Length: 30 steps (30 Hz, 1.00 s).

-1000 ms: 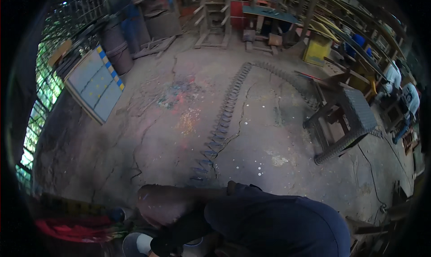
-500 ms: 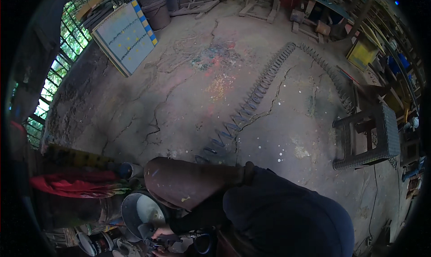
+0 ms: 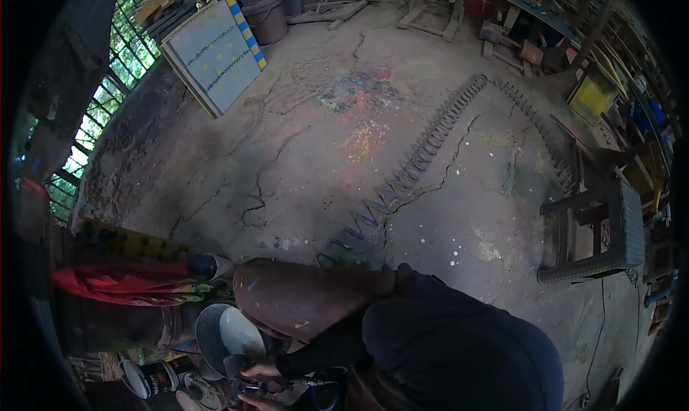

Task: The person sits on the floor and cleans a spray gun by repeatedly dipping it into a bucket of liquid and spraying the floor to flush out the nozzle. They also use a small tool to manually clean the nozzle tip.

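At the lower edge, both my hands are around a dark spray gun (image 3: 235, 366) with a metal hose fitting behind it. My right hand (image 3: 261, 370), below a black sleeve, is closed on its upper side. Partly cut off by the frame, my left hand (image 3: 256, 402) grips it from below. Just beyond the gun stands a dark bucket (image 3: 208, 338) with white paint (image 3: 238, 332) inside. A blue coiled air hose (image 3: 413, 165) stretches over the floor. The fingers are small and dim, so their exact grip is hard to see.
Paint tins (image 3: 147, 377) crowd the lower left, near a red cloth (image 3: 118, 285). A dark plastic stool (image 3: 599, 231) stands at right. A white-and-blue painted panel (image 3: 219, 55) leans at the far left. The concrete floor (image 3: 301, 188) is cracked and paint-stained.
My view has turned slightly, shifting the room's far part to the right in the picture. Both hands stay on the spray gun beside the bucket, with only slight movement.
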### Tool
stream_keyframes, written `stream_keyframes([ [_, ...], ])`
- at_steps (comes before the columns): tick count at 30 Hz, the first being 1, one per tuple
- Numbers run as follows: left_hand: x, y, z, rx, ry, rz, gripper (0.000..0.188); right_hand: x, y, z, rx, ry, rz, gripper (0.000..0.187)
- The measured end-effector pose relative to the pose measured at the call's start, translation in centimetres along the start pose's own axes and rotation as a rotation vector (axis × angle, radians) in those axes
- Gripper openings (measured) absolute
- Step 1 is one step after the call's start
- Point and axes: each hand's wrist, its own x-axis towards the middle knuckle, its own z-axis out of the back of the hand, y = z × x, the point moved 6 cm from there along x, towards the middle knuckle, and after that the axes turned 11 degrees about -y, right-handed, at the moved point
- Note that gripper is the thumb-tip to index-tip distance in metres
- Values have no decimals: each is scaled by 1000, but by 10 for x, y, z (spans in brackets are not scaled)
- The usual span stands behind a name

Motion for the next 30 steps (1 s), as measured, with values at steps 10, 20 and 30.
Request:
stream_keyframes([
  [10, -4, -40, -3, 1, 10, -119, 45, -5, -10, 11, 22, -10, -30, 33],
  [20, -25, -61, -58, -76, 206, -301, 41, -32, 18, 56, 173, -36, -53, 32],
  [30, -137, -7, -195, 131, 1367, -402, 29, -246, 110, 270, 654, -793, 223, 34],
])
